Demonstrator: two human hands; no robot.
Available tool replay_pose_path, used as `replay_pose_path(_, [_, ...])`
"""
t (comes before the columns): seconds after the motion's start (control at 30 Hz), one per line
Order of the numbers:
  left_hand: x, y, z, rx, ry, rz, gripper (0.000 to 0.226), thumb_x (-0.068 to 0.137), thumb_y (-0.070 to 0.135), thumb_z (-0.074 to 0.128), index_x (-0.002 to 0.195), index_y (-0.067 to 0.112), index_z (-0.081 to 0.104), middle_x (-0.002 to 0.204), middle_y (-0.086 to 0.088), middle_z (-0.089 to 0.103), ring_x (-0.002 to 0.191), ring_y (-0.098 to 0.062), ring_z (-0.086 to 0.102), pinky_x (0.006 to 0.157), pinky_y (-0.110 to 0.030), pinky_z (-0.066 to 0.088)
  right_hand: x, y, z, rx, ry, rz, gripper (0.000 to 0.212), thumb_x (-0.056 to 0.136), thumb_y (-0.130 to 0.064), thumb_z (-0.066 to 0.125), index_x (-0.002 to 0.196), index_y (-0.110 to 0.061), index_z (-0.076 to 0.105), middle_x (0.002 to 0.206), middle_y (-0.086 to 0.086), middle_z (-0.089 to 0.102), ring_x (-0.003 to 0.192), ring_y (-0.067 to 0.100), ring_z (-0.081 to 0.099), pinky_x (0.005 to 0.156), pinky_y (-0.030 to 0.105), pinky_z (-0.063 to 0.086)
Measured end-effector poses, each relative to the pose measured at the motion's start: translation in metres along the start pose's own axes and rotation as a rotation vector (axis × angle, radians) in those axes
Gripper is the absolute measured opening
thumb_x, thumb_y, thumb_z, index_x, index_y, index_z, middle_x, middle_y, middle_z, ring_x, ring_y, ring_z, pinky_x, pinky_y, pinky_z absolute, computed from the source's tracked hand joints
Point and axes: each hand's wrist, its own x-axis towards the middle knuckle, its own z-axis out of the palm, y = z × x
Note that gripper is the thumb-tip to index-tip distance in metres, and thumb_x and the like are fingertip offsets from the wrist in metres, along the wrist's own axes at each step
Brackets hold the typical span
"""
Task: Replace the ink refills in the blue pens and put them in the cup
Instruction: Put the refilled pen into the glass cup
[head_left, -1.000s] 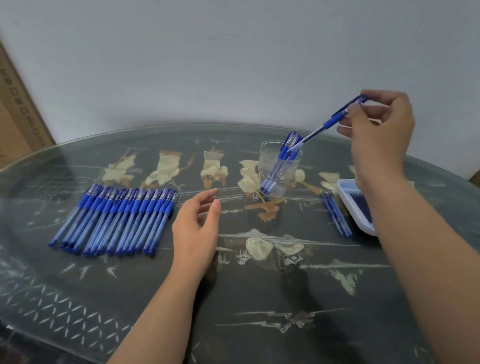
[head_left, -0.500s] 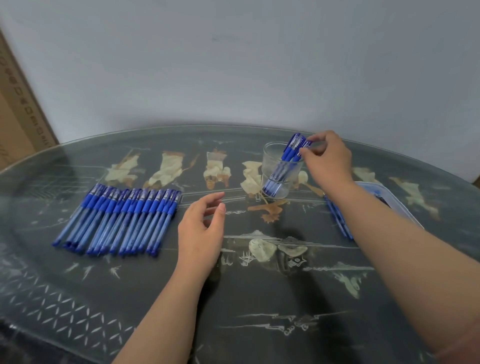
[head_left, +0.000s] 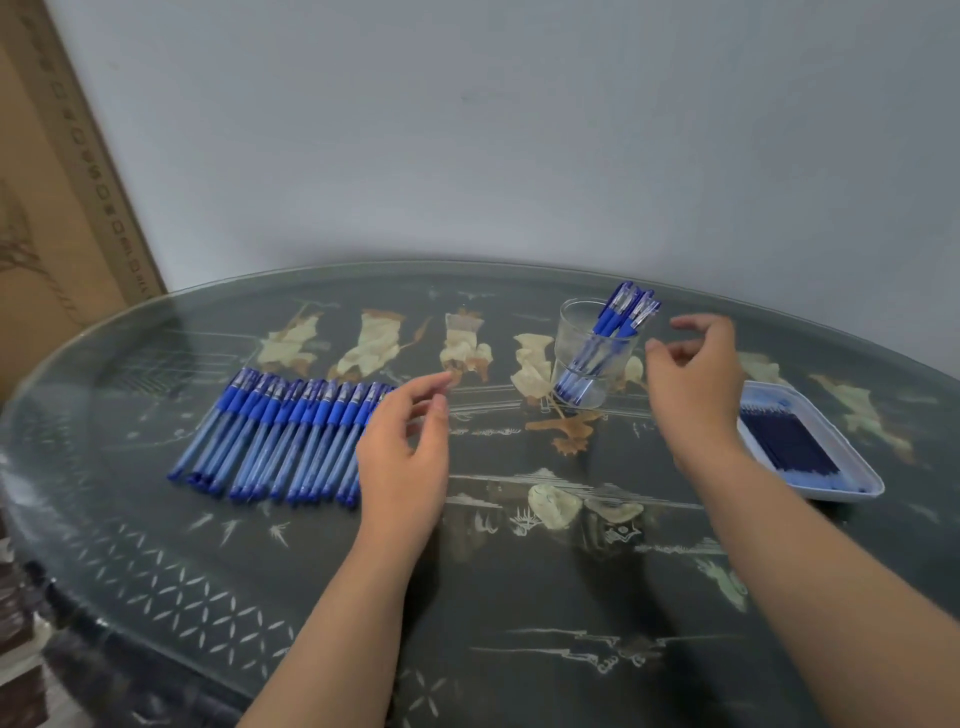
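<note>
Counter (head_left: 519, 597): dark oval top under glass, inlaid with pale figures and plants. Clock directions are read on it from the person's side, with 12 at the far edge.
Row of blue pens (head_left: 280, 431): lying flat at about 9 to 10 o'clock, side by side and touching. The darker blue ends point toward 1 o'clock and the pale barrels slant toward 7.
Cup (head_left: 569, 343): clear glass tumbler, upright at about 1 o'clock.
Pens in the cup (head_left: 621, 314): a few blue pens stand inside, leaning toward 1 o'clock, with their tops above the rim.
Tray (head_left: 860, 470): shallow white dish at about 3 o'clock, well apart from the cup.
Refills (head_left: 787, 441): dark blue sticks packed side by side in the tray.
Left hand (head_left: 402, 447): near the counter's middle, over the 3 o'clock end of the row and hiding the last pens. Whether it touches them cannot be told.
Left fingers: loosely bent, thumb and forefinger spread apart, nothing held.
Right hand (head_left: 693, 384): just beside the cup at its 3 o'clock, apart from the glass, between cup and tray. It is motion-blurred.
Right fingers: slack and half curled, thumb apart from the rest, nothing between them.
Wall (head_left: 467, 130): plain pale grey, behind the counter at 12 o'clock.
Cardboard panel (head_left: 57, 208): brown, with printed marks along its edge, leaning beyond the counter at 10 to 11 o'clock.
</note>
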Motion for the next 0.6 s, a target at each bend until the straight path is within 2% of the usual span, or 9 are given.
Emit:
replay_pose_path(0.1, [0.010, -0.002, -0.028, 0.006, 0.113, -0.021, 0.020, 0.099, 0.020, 0.052, 0.111, 0.030, 0.065, 0.107, 0.015, 0.066, 0.098, 0.000, 0.061, 0.079, -0.017, 0.048, -0.035, 0.003, 0.016, -0.034, -0.119, 0.012, 0.025, 0.093, -0.002, 0.057, 0.108, -0.021, 0.050, 0.085, -0.003, 0.057, 0.072, 0.012, 0.056, 0.057, 0.021, 0.041])
replay_pose_path(0.2, [0.019, -0.013, -0.057, 0.021, 0.255, -0.052, 0.019, 0.100, 0.020, 0.051, 0.110, 0.026, 0.066, 0.106, 0.012, 0.067, 0.092, 0.006, 0.060, 0.073, -0.006, 0.043, -0.063, 0.005, 0.046, -0.118, -0.297, -0.019, 0.017, 0.092, -0.007, 0.060, 0.102, -0.020, 0.057, 0.087, -0.004, 0.058, 0.076, 0.011, 0.057, 0.062, 0.017, 0.041])
replay_pose_path(0.27, [0.021, -0.020, -0.067, -0.001, 0.344, -0.092, 0.020, 0.101, 0.020, 0.049, 0.108, 0.024, 0.067, 0.102, 0.010, 0.068, 0.084, 0.010, 0.059, 0.067, -0.002, 0.041, -0.078, 0.005, 0.070, -0.182, -0.396, -0.049, 0.010, 0.092, -0.014, 0.062, 0.100, -0.020, 0.063, 0.091, -0.003, 0.061, 0.082, 0.012, 0.058, 0.070, 0.022, 0.046])
replay_pose_path(0.33, [0.023, -0.024, -0.067, 0.017, 0.367, -0.114, 0.019, 0.101, 0.021, 0.049, 0.105, 0.027, 0.066, 0.101, 0.009, 0.068, 0.085, 0.005, 0.060, 0.069, -0.008, 0.043, -0.091, 0.003, 0.096, -0.267, -0.448, -0.079, 0.007, 0.093, -0.024, 0.062, 0.098, -0.023, 0.067, 0.097, -0.004, 0.065, 0.090, 0.013, 0.059, 0.085, 0.032, 0.050])
replay_pose_path(0.4, [0.023, -0.026, -0.064, 0.060, 0.342, -0.085, 0.018, 0.100, 0.020, 0.050, 0.104, 0.030, 0.065, 0.102, 0.009, 0.068, 0.091, -0.006, 0.062, 0.076, -0.022, 0.049, -0.100, -0.005, 0.119, -0.330, -0.469, -0.084, 0.012, 0.094, -0.032, 0.061, 0.101, -0.026, 0.067, 0.101, -0.007, 0.066, 0.096, 0.015, 0.060, 0.094, 0.039, 0.047])
replay_pose_path(0.47, [0.024, -0.028, -0.062, 0.088, 0.324, -0.060, 0.017, 0.098, 0.022, 0.051, 0.105, 0.029, 0.065, 0.101, 0.007, 0.067, 0.094, -0.012, 0.062, 0.079, -0.031, 0.050, -0.108, -0.014, 0.138, -0.370, -0.477, -0.094, 0.019, 0.094, -0.038, 0.060, 0.108, -0.026, 0.065, 0.104, -0.008, 0.066, 0.101, 0.015, 0.059, 0.098, 0.037, 0.044])
replay_pose_path(0.6, [0.025, -0.033, -0.063, 0.085, 0.338, -0.042, 0.017, 0.098, 0.022, 0.051, 0.105, 0.027, 0.066, 0.099, 0.008, 0.067, 0.092, -0.015, 0.062, 0.077, -0.036, 0.051, -0.117, -0.026, 0.164, -0.403, -0.448, -0.087, 0.026, 0.093, -0.042, 0.059, 0.114, -0.028, 0.059, 0.106, -0.008, 0.067, 0.107, 0.015, 0.057, 0.098, 0.037, 0.034])
